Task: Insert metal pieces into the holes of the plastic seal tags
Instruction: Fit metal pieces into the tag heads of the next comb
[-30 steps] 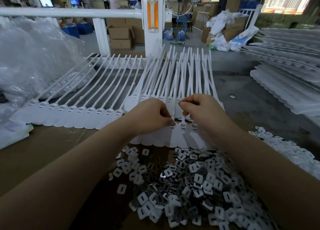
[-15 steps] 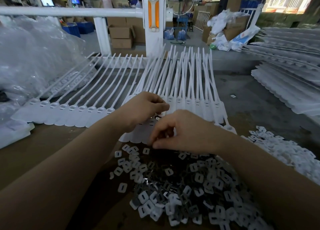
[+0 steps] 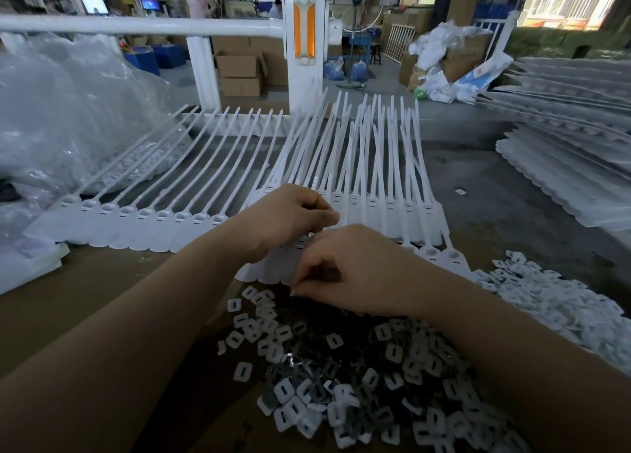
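While left hand grips white slotted seal tags, right hand curled, pinch unclear, over metal pieces.

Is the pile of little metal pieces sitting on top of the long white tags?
No, the pile of metal pieces lies on the brown tabletop, nearer the person than the white seal tags.

On the desk before me, a row of seal tags lies side by side to my left, their straps running away from me. Another batch lies straight ahead, partly under my left hand. My right hand sits just nearer, at the far edge of a heap of metal pieces. Behind the tags stands a railing. Stacked tags lie far right.
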Motion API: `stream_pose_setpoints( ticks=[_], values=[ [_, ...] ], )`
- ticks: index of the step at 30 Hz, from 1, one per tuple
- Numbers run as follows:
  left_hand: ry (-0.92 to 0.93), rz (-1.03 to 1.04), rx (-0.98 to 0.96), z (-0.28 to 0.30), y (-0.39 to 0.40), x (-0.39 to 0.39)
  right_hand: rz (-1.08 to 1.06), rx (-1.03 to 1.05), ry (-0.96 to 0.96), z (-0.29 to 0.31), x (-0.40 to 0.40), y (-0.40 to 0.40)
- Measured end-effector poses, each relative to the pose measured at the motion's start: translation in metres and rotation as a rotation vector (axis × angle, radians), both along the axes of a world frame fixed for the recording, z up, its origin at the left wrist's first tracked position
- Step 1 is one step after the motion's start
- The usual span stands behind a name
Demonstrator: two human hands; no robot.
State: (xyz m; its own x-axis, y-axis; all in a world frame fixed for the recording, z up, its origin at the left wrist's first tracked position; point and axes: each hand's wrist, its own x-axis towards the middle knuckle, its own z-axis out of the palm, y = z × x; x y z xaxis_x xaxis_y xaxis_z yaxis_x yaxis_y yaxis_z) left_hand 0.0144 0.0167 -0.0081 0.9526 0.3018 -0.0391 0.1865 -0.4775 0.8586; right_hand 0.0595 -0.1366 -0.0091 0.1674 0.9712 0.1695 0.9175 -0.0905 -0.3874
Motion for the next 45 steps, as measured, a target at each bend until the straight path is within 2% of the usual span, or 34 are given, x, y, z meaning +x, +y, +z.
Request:
stream_pose_setpoints(
  ticks=[6,10,13,21,32,45],
  values=[
    [-0.005,-0.021,-0.015,0.005,0.004,-0.003,-0.389,0.24,0.322,0.004,0.026,-0.006],
    [-0.029,-0.045,-0.064,0.008,0.004,-0.004,-0.525,0.29,0.397,0.0,0.036,-0.009],
    [-0.062,-0.06,-0.069,0.01,0.003,-0.003,-0.553,0.28,0.411,-0.001,0.037,-0.009],
    [-0.085,-0.063,0.069,0.012,-0.003,-0.004,-0.555,0.291,0.425,-0.002,0.034,-0.006],
    [0.201,0.076,0.094,0.014,0.001,-0.005,-0.617,0.219,0.43,-0.012,0.044,-0.005],
    [0.25,0.111,0.135,0.01,-0.003,-0.004,-0.601,0.196,0.403,-0.014,0.041,-0.004]
  ],
)
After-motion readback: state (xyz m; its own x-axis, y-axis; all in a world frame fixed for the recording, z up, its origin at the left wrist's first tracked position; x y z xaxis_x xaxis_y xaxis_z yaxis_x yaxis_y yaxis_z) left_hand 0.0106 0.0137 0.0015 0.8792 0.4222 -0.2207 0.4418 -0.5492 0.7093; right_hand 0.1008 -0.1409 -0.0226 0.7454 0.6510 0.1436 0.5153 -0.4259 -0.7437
